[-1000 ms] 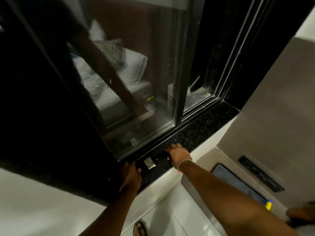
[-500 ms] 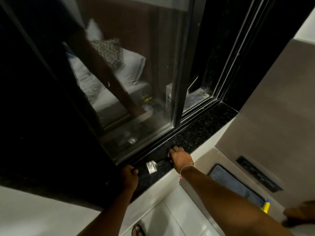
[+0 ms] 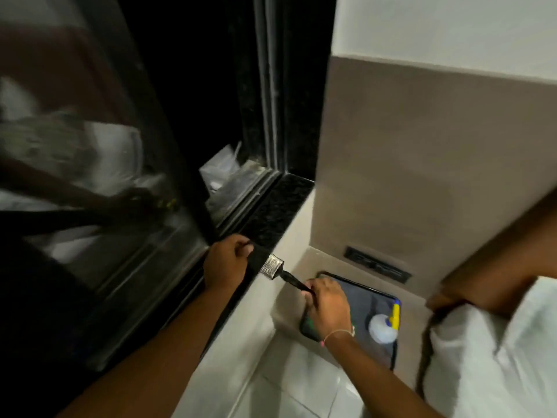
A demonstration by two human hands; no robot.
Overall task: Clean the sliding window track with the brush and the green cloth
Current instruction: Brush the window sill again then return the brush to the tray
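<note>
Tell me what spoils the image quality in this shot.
Head view: dim light, with the left side nearly black; the window glass is smeared by motion blur and reflections; wide-angle bending of the frame lines; the brush and right hand stay fairly sharp.

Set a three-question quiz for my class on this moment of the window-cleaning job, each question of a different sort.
1. True or false: the right hand holds the brush by its handle.
2. Where does the spray bottle lie?
A. on the dark sill
B. on the black tray
C. on the floor tiles
3. Fill in: the left hand rests at the edge of the ____.

Key
1. True; the fingers wrap the handle, with the bristle end at the sill.
2. B, on the tray.
3. Sill.
</note>
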